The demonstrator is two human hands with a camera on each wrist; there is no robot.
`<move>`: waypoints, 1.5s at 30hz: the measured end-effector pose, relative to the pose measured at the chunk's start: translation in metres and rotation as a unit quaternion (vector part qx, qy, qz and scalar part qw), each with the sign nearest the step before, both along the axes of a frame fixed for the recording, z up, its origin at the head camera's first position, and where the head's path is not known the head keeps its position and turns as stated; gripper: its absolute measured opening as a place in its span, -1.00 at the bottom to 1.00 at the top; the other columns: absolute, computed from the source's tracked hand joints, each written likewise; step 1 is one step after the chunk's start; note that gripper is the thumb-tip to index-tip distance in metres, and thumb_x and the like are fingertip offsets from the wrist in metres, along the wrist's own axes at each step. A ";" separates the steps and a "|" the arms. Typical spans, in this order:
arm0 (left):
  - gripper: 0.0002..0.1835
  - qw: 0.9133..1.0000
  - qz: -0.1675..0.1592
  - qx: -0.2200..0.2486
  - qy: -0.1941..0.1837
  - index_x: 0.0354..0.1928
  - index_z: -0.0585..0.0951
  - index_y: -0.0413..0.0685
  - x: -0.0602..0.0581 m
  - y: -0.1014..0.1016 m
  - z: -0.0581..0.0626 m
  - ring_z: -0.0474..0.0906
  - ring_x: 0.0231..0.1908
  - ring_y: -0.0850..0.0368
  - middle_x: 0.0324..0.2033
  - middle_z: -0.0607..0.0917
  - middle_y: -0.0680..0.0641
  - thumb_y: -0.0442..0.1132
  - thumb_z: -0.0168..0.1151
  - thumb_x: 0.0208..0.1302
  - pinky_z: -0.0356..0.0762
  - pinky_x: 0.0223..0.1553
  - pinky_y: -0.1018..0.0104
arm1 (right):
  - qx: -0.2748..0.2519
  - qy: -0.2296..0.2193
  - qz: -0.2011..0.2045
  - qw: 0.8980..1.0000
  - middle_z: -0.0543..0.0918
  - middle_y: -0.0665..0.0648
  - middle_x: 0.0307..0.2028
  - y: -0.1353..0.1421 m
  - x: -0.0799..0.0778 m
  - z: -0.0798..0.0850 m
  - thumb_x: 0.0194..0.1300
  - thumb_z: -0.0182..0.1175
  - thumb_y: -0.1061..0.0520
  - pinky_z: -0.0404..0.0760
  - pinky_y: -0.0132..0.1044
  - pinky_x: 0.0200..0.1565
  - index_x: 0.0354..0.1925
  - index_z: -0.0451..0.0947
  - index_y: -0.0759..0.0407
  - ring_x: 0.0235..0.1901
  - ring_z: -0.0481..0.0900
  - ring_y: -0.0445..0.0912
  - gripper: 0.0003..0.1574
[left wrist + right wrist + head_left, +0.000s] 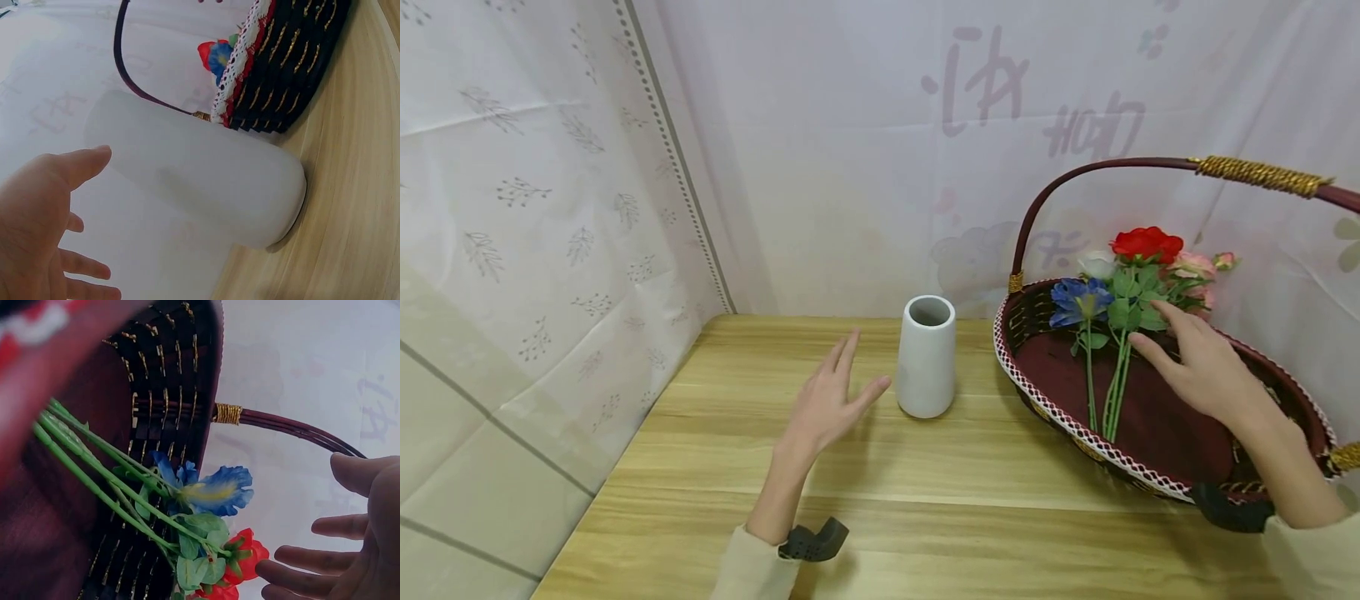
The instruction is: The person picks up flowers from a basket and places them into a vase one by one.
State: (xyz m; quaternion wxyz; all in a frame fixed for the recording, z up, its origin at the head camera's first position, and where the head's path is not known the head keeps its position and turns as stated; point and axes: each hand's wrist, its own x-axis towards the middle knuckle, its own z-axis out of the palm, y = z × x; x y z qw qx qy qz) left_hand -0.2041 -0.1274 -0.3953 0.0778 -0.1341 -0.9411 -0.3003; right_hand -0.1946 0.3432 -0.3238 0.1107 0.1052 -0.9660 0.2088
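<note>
A white vase stands upright on the wooden table, its mouth facing up. Just left of it is my left hand, fingers extended and thumb pointing at the vase, with a gap between them in the left wrist view. Several artificial flowers lie in a dark red woven basket: a blue flower, a red flower, a white one and pink ones. Over the basket hovers my right hand, its fingers spread and holding nothing. The right wrist view shows it apart from the red flower.
The basket's tall arched handle, wrapped in gold cord, rises above the flowers. A white printed curtain hangs behind the table, and another patterned cloth hangs along the left side.
</note>
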 end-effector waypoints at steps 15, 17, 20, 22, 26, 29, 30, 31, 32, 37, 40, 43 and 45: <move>0.02 0.999 -0.006 0.048 -0.022 0.63 -0.12 0.25 -0.007 0.008 -0.007 0.11 0.47 -0.24 0.56 0.08 -0.15 0.53 -0.06 0.31 0.16 0.35 -0.30 | -0.032 -0.026 -0.003 0.999 0.34 0.71 0.20 0.011 -0.023 0.006 0.60 -0.02 -0.07 0.40 0.47 -0.02 0.46 0.04 0.52 0.07 0.44 0.58 -0.17; 0.03 0.998 -0.005 0.053 -0.025 0.63 -0.12 0.24 -0.009 0.009 -0.008 0.11 0.48 -0.23 0.56 0.07 -0.13 0.53 -0.05 0.31 0.15 0.35 -0.30 | -0.034 -0.031 -0.009 0.999 0.34 0.70 0.20 0.012 -0.025 0.006 0.60 -0.03 -0.08 0.40 0.47 -0.01 0.46 0.04 0.51 0.08 0.44 0.58 -0.17; 0.02 0.998 -0.005 0.058 -0.032 0.63 -0.14 0.27 -0.010 0.011 -0.010 0.10 0.48 -0.24 0.56 0.07 -0.14 0.52 -0.03 0.31 0.15 0.35 -0.31 | -0.035 -0.032 -0.014 0.999 0.36 0.70 0.20 0.014 -0.028 0.005 0.60 -0.03 -0.09 0.41 0.46 -0.01 0.45 0.05 0.52 0.07 0.45 0.57 -0.16; 0.02 0.997 -0.005 0.061 -0.039 0.63 -0.16 0.32 -0.010 0.012 -0.011 0.09 0.48 -0.26 0.56 0.06 -0.15 0.52 -0.02 0.30 0.15 0.35 -0.32 | -0.035 -0.031 -0.015 0.999 0.38 0.69 0.19 0.015 -0.030 0.004 0.60 -0.03 -0.10 0.42 0.45 -0.01 0.44 0.07 0.53 0.07 0.46 0.56 -0.17; 0.03 0.997 -0.009 0.067 -0.044 0.63 -0.16 0.32 -0.011 0.014 -0.013 0.10 0.47 -0.29 0.56 0.07 -0.18 0.52 -0.01 0.29 0.15 0.33 -0.36 | -0.038 -0.034 -0.015 0.999 0.41 0.68 0.17 0.018 -0.035 0.002 0.60 -0.04 -0.11 0.43 0.43 -0.01 0.42 0.11 0.55 0.06 0.48 0.54 -0.17; 0.04 0.996 -0.009 0.070 -0.048 0.63 -0.16 0.33 -0.012 0.017 -0.013 0.09 0.47 -0.28 0.56 0.06 -0.17 0.54 0.00 0.28 0.15 0.33 -0.36 | -0.038 -0.036 -0.016 0.998 0.44 0.69 0.13 0.022 -0.039 0.000 0.60 -0.04 -0.11 0.45 0.41 -0.02 0.40 0.14 0.56 0.05 0.50 0.52 -0.18; 0.05 0.996 -0.009 0.071 -0.050 0.63 -0.16 0.33 -0.012 0.017 -0.014 0.09 0.47 -0.28 0.56 0.06 -0.17 0.54 0.00 0.27 0.14 0.33 -0.36 | -0.038 -0.037 -0.017 0.998 0.46 0.69 0.12 0.023 -0.040 0.000 0.60 -0.04 -0.11 0.45 0.40 -0.02 0.39 0.15 0.57 0.05 0.50 0.51 -0.18; 0.05 0.996 -0.009 0.070 -0.052 0.62 -0.16 0.33 -0.013 0.018 -0.014 0.08 0.48 -0.27 0.56 0.05 -0.16 0.54 0.00 0.27 0.14 0.34 -0.35 | -0.036 -0.037 -0.019 0.998 0.47 0.69 0.10 0.024 -0.041 -0.001 0.59 -0.04 -0.11 0.46 0.39 -0.03 0.39 0.16 0.58 0.04 0.51 0.51 -0.18; 0.05 0.996 -0.008 0.071 -0.054 0.62 -0.16 0.34 -0.013 0.019 -0.014 0.08 0.48 -0.26 0.56 0.05 -0.15 0.55 0.00 0.26 0.14 0.34 -0.34 | -0.035 -0.036 -0.020 0.999 0.49 0.68 0.08 0.025 -0.042 -0.002 0.59 -0.03 -0.11 0.47 0.39 -0.03 0.38 0.17 0.59 0.03 0.52 0.50 -0.18; 0.06 0.995 -0.008 0.075 -0.059 0.62 -0.15 0.34 -0.015 0.021 -0.016 0.09 0.48 -0.26 0.56 0.06 -0.15 0.55 0.02 0.25 0.14 0.34 -0.34 | -0.035 -0.038 -0.028 0.998 0.51 0.66 0.07 0.029 -0.047 -0.008 0.58 -0.01 -0.11 0.48 0.37 -0.05 0.34 0.21 0.59 0.01 0.54 0.49 -0.20; 0.06 0.995 -0.009 0.081 -0.058 0.63 -0.14 0.32 -0.016 0.023 -0.016 0.10 0.47 -0.26 0.56 0.07 -0.16 0.54 0.04 0.25 0.15 0.33 -0.35 | -0.042 -0.040 -0.029 0.998 0.52 0.65 0.06 0.030 -0.050 -0.011 0.58 0.00 -0.09 0.49 0.37 -0.05 0.34 0.24 0.56 0.01 0.54 0.48 -0.24; 0.07 0.994 -0.013 0.088 -0.057 0.63 -0.13 0.30 -0.017 0.025 -0.017 0.10 0.48 -0.26 0.56 0.08 -0.17 0.53 0.05 0.24 0.14 0.33 -0.35 | -0.045 -0.038 -0.028 0.998 0.53 0.64 0.04 0.032 -0.053 -0.015 0.58 0.02 -0.07 0.51 0.35 -0.08 0.31 0.28 0.54 -0.02 0.55 0.46 -0.28; 0.08 0.994 -0.014 0.093 -0.056 0.63 -0.13 0.29 -0.018 0.027 -0.019 0.08 0.48 -0.24 0.56 0.08 -0.17 0.53 0.06 0.24 0.13 0.34 -0.34 | -0.044 -0.037 -0.028 0.998 0.56 0.63 0.01 0.033 -0.056 -0.018 0.57 0.05 -0.05 0.56 0.30 -0.13 0.29 0.30 0.55 -0.10 0.60 0.42 -0.30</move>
